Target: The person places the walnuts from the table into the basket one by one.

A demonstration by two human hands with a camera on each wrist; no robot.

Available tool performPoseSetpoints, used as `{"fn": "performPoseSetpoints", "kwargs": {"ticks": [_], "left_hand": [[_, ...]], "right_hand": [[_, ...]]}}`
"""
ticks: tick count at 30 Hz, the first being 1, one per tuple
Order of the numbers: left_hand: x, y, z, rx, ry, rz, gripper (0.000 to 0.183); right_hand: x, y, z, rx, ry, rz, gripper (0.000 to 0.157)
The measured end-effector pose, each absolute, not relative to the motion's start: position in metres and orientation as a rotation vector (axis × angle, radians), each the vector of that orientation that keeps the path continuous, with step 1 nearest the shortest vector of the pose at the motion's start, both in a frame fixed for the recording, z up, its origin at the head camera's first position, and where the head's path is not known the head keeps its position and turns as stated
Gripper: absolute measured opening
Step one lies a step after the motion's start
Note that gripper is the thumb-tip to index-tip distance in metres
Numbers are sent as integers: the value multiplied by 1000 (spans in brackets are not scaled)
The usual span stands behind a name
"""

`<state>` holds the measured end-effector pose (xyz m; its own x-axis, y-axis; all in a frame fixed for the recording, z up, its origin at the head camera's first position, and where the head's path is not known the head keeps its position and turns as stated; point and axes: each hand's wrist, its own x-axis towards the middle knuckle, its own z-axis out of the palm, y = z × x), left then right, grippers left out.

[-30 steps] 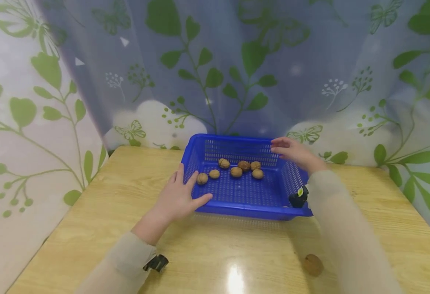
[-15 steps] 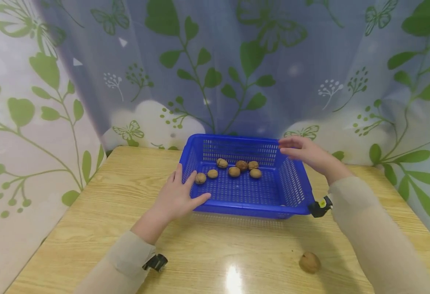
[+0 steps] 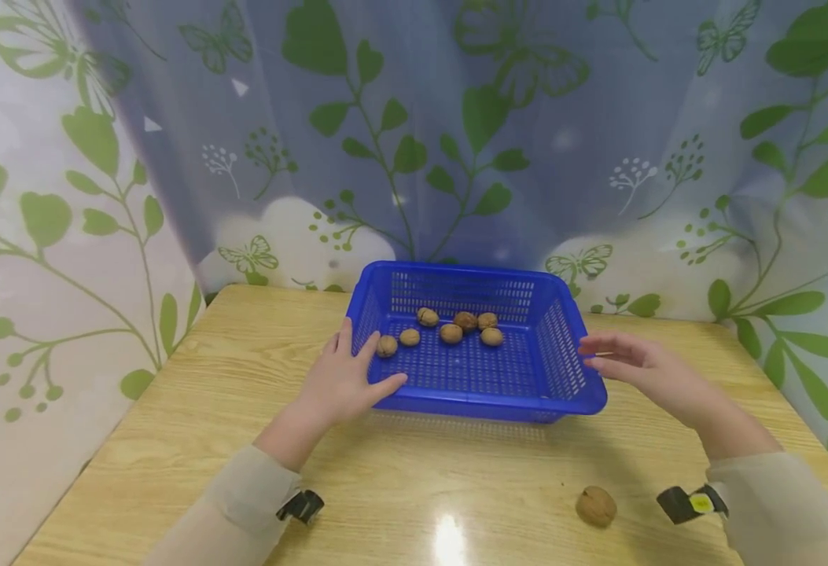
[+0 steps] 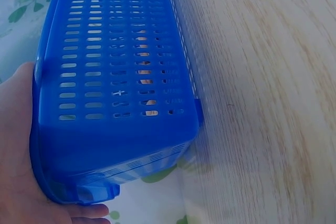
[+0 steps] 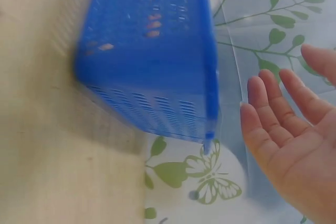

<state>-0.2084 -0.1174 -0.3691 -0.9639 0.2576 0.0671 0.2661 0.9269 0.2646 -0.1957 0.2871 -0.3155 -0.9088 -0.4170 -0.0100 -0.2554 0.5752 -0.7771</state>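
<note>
A blue slotted plastic basket (image 3: 470, 405) stands on the wooden table with several walnuts (image 3: 451, 333) scattered on its floor, mostly toward the back and left. My left hand (image 3: 339, 385) rests on the basket's front left corner, fingers spread and fairly straight, thumb along the front rim. In the left wrist view the same hand (image 4: 18, 150) lies against the rim of the basket (image 4: 110, 135). Just off the right rim is my right hand (image 3: 657, 373), holding nothing, its fingers loosely bent. The right wrist view shows that palm (image 5: 299, 145) apart from the basket (image 5: 152, 66).
One loose walnut (image 3: 596, 506) lies on the table (image 3: 414, 479) in front of the basket, near the right forearm. A patterned curtain (image 3: 414, 157) with leaves and butterflies hangs behind the table, and a similar light one (image 3: 53, 259) at the left. Black wrist cameras sit on both sleeves.
My right hand has moved from the basket's back right corner toward me and rightward, past the right rim. The left hand has stayed on the basket; the walnuts in it stay in place.
</note>
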Motion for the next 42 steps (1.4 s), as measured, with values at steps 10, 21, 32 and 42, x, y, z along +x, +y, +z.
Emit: {"fn": "performPoseSetpoints", "kwargs": {"ticks": [10,21,32,42], "left_hand": [[-210,-118,-371,-409,-3057,-429,90],[-210,-117,-371,-415,-3049,-447,89],[-208,-117,-370,-400,-3058,-456,90],[-208,-116,-368,-414,-3061,-453,90]], "right_hand": [[-152,299,-338,-602,2491,-1339,35],[-137,310,-383,-717,2364,-1199,32],[-137,302,-408,-831,2421,-1079,33],[-134,301,-405,-722,2359,-1005,37]]}}
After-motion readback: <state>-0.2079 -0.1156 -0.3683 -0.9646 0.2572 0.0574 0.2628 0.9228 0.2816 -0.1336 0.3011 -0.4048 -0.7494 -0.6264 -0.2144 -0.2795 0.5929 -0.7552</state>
